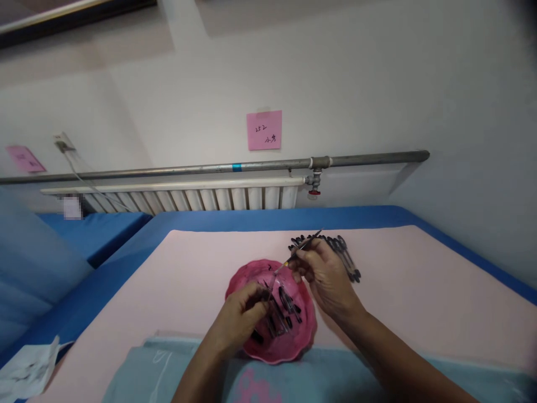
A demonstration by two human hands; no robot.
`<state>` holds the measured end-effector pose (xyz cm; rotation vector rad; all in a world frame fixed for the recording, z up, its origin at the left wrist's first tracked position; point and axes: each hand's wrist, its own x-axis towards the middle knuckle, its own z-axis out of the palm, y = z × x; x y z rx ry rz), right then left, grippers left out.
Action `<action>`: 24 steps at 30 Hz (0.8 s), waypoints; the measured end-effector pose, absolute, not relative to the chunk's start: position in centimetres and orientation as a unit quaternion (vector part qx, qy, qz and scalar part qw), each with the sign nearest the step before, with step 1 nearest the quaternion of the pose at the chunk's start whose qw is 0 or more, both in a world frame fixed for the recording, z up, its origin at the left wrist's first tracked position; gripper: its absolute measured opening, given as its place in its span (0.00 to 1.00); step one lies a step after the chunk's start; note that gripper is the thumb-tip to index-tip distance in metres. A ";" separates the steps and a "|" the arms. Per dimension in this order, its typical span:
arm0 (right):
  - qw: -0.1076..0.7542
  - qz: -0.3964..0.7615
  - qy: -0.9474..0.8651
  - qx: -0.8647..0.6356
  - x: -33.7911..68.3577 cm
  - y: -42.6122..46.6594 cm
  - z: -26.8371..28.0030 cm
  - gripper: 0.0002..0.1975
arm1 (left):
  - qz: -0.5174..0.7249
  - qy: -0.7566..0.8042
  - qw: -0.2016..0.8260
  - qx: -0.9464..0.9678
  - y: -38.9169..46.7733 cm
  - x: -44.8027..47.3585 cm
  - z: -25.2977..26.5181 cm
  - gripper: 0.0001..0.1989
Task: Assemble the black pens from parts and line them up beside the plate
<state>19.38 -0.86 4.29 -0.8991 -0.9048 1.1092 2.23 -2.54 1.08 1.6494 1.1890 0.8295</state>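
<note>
My right hand (325, 274) pinches a thin, dark pen refill (308, 242) that slants down to the left. Its lower end meets, or nearly meets, a clear pen barrel (272, 284) held between the fingertips of my left hand (243, 313). Both hands are above a pink scalloped bowl (308, 336). Inside it lie several loose pen parts (279, 319), black and clear. Behind my right hand, several black-capped pens (344, 252) lie side by side in a row, partly covered by that hand.
The pink tabletop (180, 291) has a blue border (260, 218). A light blue cloth (155, 366) lies along the near edge, and printed paper (29, 366) at the left. A radiator (218, 197) and metal pipe (188, 169) run along the wall, below a pink note (264, 130).
</note>
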 end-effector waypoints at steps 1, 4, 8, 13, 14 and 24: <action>0.659 0.494 -0.403 -0.399 19.4 -0.9 4.2 0.07 | 0.330 0.478 0.465 0.668 -2.5 2.2 1.1 0.09; 0.654 0.492 -0.411 -0.402 19.5 -0.9 4.1 0.07 | 0.317 0.457 0.502 0.663 -2.5 2.2 1.0 0.10; 0.639 0.471 -0.444 -0.416 19.8 -0.9 4.2 0.06 | 0.323 0.445 0.525 0.649 -2.4 2.1 0.8 0.09; 0.608 0.441 -0.499 -0.432 20.3 -0.9 4.6 0.04 | 0.310 0.404 0.608 0.609 -2.4 2.0 0.2 0.09; 0.602 0.443 -0.506 -0.431 20.5 -0.9 4.7 0.04 | 0.310 0.393 0.620 0.604 -2.3 1.9 0.2 0.09; 0.496 0.474 -0.576 -0.445 21.0 -1.0 5.0 0.05 | 0.296 0.361 0.684 0.561 -2.8 1.9 1.0 0.09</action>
